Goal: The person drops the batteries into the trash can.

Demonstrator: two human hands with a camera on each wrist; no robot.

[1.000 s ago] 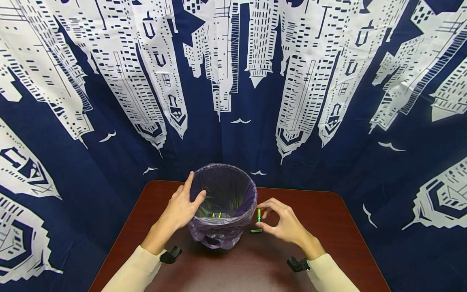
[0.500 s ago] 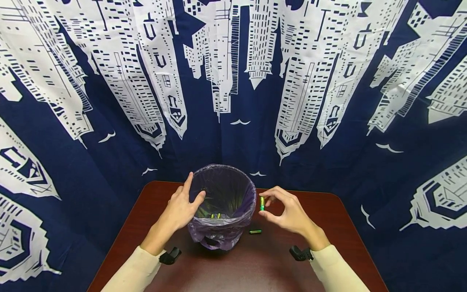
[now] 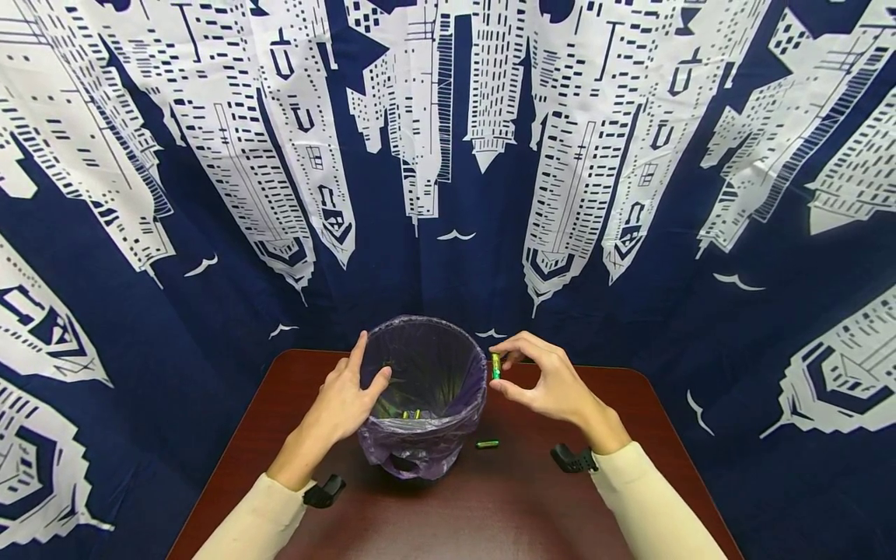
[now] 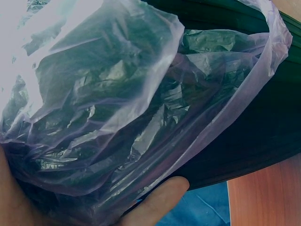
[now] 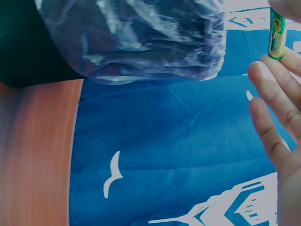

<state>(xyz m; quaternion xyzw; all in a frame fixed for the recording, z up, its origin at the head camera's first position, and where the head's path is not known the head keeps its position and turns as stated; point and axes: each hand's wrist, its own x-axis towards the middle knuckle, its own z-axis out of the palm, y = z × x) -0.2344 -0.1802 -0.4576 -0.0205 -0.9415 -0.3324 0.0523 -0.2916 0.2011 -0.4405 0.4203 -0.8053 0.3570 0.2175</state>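
A dark trash bin (image 3: 392, 465) lined with a translucent purple bag (image 3: 448, 439) stands on the table. My left hand (image 3: 344, 398) holds the bin's left rim, thumb over the inside and the other fingers along the outer wall. Between the thumb and fingertips of my right hand (image 3: 556, 389), a green and yellow battery (image 3: 496, 366) is pinched by its ends, upright, just right of the rim. The right wrist view shows this battery (image 5: 276, 37) close up. A couple of batteries (image 3: 411, 414) show inside the bag. Another green battery (image 3: 487, 444) lies on the table right of the bin.
The reddish-brown table (image 3: 560, 498) has its far edge near a navy curtain (image 3: 392, 272) printed with white buildings. Bunched liner film (image 4: 141, 94) hangs over the bin's outer wall. A black wrist camera (image 3: 572, 459) sits on the right wrist.
My right hand has lifted its battery from beside the one lying on the table up to about rim height. My left hand stays at the rim.
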